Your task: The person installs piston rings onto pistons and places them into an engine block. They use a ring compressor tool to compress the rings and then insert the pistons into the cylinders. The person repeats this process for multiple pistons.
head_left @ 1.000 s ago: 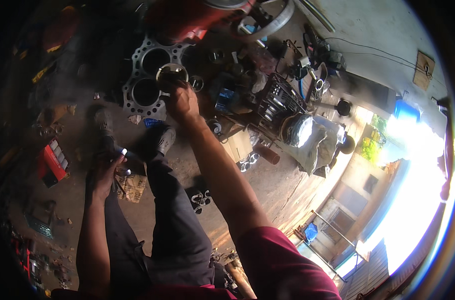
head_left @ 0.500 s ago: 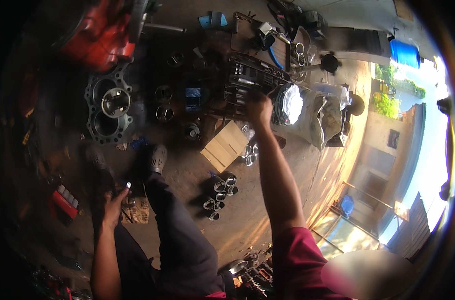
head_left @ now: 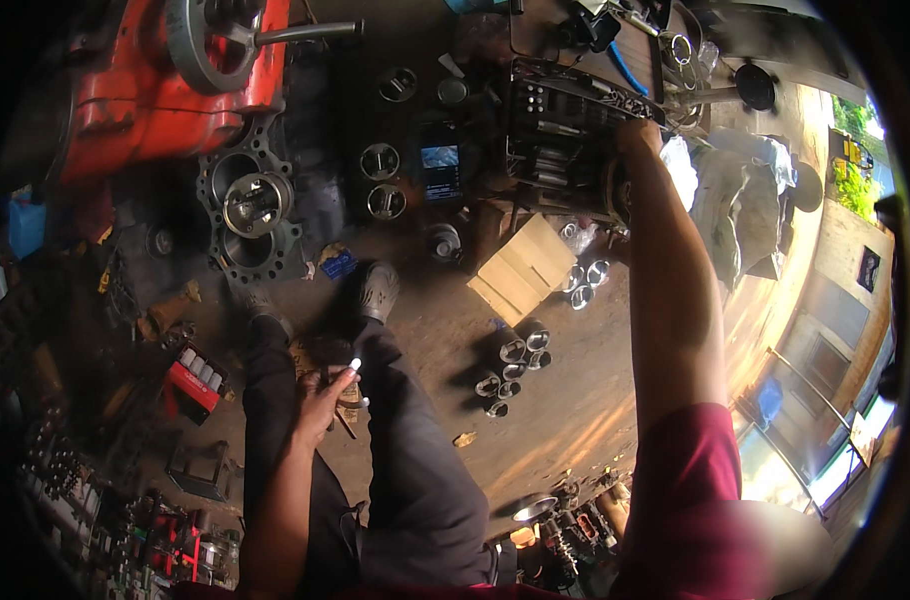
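My right hand (head_left: pixel 640 138) reaches to the right side of a black tool case (head_left: pixel 555 150) with sockets and tools lying in it. Its fingers are curled low there, and whatever they touch is hidden. Over my legs, my left hand (head_left: pixel 323 402) is closed around a small curved metal part (head_left: pixel 359 403), its thumb pointing up and away. A piston (head_left: pixel 258 205) rests on the engine block (head_left: pixel 247 252) at the far left. Behind that stands a red engine housing (head_left: pixel 175 110) with a connecting rod (head_left: pixel 310 32) jutting from a grey ring.
Several metal cylinders (head_left: pixel 515 365) stand on the floor beside a flat piece of cardboard (head_left: pixel 525 270). A lit phone (head_left: pixel 440 165) lies left of the tool case. Crumpled sheeting (head_left: pixel 740 190) is to its right. A red box (head_left: pixel 197 380) sits left of my legs.
The whole view has shifted, so things appear further right or left of before. My right hand has moved from the case's near edge to its far right side. My left hand stays over my legs.
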Demonstrator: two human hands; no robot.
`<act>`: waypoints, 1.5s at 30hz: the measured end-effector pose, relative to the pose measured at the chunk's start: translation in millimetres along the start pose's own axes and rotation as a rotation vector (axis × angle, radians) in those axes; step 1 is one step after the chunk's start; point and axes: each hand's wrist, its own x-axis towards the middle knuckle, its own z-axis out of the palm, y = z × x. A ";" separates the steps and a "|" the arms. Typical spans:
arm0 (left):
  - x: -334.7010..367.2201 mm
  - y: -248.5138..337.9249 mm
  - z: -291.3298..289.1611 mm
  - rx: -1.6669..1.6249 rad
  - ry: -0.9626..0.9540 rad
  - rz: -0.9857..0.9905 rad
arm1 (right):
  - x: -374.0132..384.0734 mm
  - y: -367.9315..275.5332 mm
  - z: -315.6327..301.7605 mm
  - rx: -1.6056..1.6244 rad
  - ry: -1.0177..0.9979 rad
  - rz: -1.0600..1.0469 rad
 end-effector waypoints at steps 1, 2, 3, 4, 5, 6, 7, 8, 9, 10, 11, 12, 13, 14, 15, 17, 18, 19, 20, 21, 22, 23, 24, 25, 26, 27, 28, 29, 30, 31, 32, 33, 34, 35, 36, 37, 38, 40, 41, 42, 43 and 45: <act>0.2 0.7 3.9 0.015 -0.004 -0.010 | 2.1 -1.1 0.9 -0.069 0.004 -0.049; -0.8 0.9 7.6 -0.012 -0.001 -0.086 | 3.7 -2.0 2.0 -0.160 -0.014 -0.074; -1.2 1.7 9.9 -0.049 -0.022 -0.106 | 6.2 -3.5 2.7 -0.157 -0.041 -0.080; -0.2 2.6 12.2 -0.016 -0.013 -0.123 | 11.3 -6.8 1.9 -0.175 -0.091 -0.064; 1.3 3.3 14.5 0.007 -0.017 -0.102 | 14.6 -8.4 2.8 -0.193 -0.136 -0.054; 2.8 4.3 15.3 0.031 -0.021 -0.080 | 21.7 -13.9 2.8 -0.396 -0.247 -0.131; 4.5 5.0 16.1 0.053 -0.024 -0.062 | 25.3 -13.7 4.0 -0.376 -0.251 -0.121; 5.7 5.4 17.0 0.051 -0.018 -0.065 | 30.3 -14.7 5.7 -0.370 -0.242 -0.128; 7.1 5.8 17.9 0.048 -0.011 -0.069 | 34.2 -13.7 8.0 -0.379 -0.243 -0.132; 8.3 6.3 18.3 0.054 -0.003 -0.079 | 39.0 -13.3 10.6 -0.413 -0.234 -0.132; 9.8 6.8 18.8 0.058 0.005 -0.089 | 44.0 -10.2 11.2 -0.432 -0.264 -0.152; 11.3 7.2 19.6 0.061 0.012 -0.097 | 48.1 -9.1 14.5 -0.479 -0.267 -0.194; 12.4 7.4 20.5 0.054 0.015 -0.095 | 52.5 -7.8 17.2 -0.554 -0.271 -0.232; 14.2 7.7 21.6 0.047 0.017 -0.091 | 56.9 -6.1 18.8 -0.579 -0.288 -0.278; 15.5 8.0 22.6 0.039 0.020 -0.088 | 60.9 -4.9 20.7 -0.603 -0.311 -0.317; 18.3 8.8 24.2 0.061 -0.004 -0.077 | 68.4 -2.7 23.6 -0.630 -0.373 -0.385; 19.0 9.1 24.8 0.084 -0.008 -0.067 | 71.8 -1.4 25.0 -0.638 -0.400 -0.414; 19.4 9.4 25.4 0.067 -0.015 -0.073 | 75.7 0.4 25.9 -0.640 -0.419 -0.436; 19.4 9.7 26.0 0.063 -0.012 -0.075 | 80.1 1.0 27.8 -0.634 -0.471 -0.379; 19.5 10.3 26.2 0.075 -0.009 -0.070 | 84.1 3.8 29.4 -0.628 -0.440 -0.474; 19.6 11.0 26.1 0.066 -0.009 -0.081 | 89.5 2.8 34.0 -0.673 -0.407 -0.518; 19.5 11.8 25.9 0.074 -0.011 -0.084 | 94.7 4.5 37.8 -0.719 -0.373 -0.560; 20.3 12.9 25.4 0.098 -0.009 -0.088 | 101.1 9.0 39.1 -0.709 -0.385 -0.517; 21.3 14.0 24.8 0.109 -0.011 -0.083 | 108.1 15.8 38.0 -0.699 -0.398 -0.475; 22.2 15.1 23.6 0.139 -0.008 -0.083 | 113.7 18.0 42.2 -0.689 -0.402 -0.388; 23.2 15.9 22.5 0.184 0.001 -0.078 | 118.8 21.8 44.1 -0.692 -0.407 -0.460; 23.7 16.3 21.2 0.158 -0.004 -0.085 | 123.7 20.6 47.9 -0.696 -0.400 -0.488; 24.1 16.4 19.8 0.147 -0.006 -0.088 | 126.4 20.6 50.2 -0.701 -0.394 -0.516; 24.4 16.0 18.8 0.157 0.001 -0.096 | 127.6 20.1 51.3 -0.682 -0.395 -0.483; 24.5 15.3 18.0 0.145 -0.008 -0.083 | 127.5 18.5 51.3 -0.663 -0.394 -0.449; 24.6 14.7 16.9 0.153 -0.008 -0.075 | 126.1 16.6 49.7 -0.643 -0.392 -0.417; 24.8 14.3 15.9 0.168 -0.003 -0.068 | 123.4 13.5 47.7 -0.622 -0.390 -0.386; 24.3 13.6 15.4 0.153 -0.004 -0.068 | 119.9 12.5 43.3 -0.701 -0.402 -0.433; 24.1 13.3 15.0 0.145 -0.003 -0.069 | 117.1 14.9 34.3 -0.781 -0.414 -0.480; 23.8 13.1 15.0 0.144 0.000 -0.072 | 113.6 12.8 31.2 -0.890 -0.408 -0.491; 23.2 13.1 15.3 0.136 -0.007 -0.073 | 111.2 12.9 26.3 -0.824 -0.404 -0.532; 23.2 13.5 16.0 0.135 -0.011 -0.073 | 109.7 9.6 25.6 -0.788 -0.379 -0.538; 22.2 14.5 17.9 0.114 -0.018 -0.075 | 108.9 7.7 23.1 -0.784 -0.377 -0.518; 21.1 14.8 19.3 0.093 -0.018 -0.078 | 109.3 6.4 22.7 -0.787 -0.375 -0.512; 20.0 15.1 20.9 0.078 -0.017 -0.089 | 109.2 5.4 22.7 -0.793 -0.374 -0.505; 19.6 15.9 22.2 0.078 -0.021 -0.090 | 109.2 3.8 21.5 -0.797 -0.371 -0.498; 19.6 17.6 24.3 0.101 -0.014 -0.111 | 106.0 1.2 14.3 -0.800 -0.364 -0.485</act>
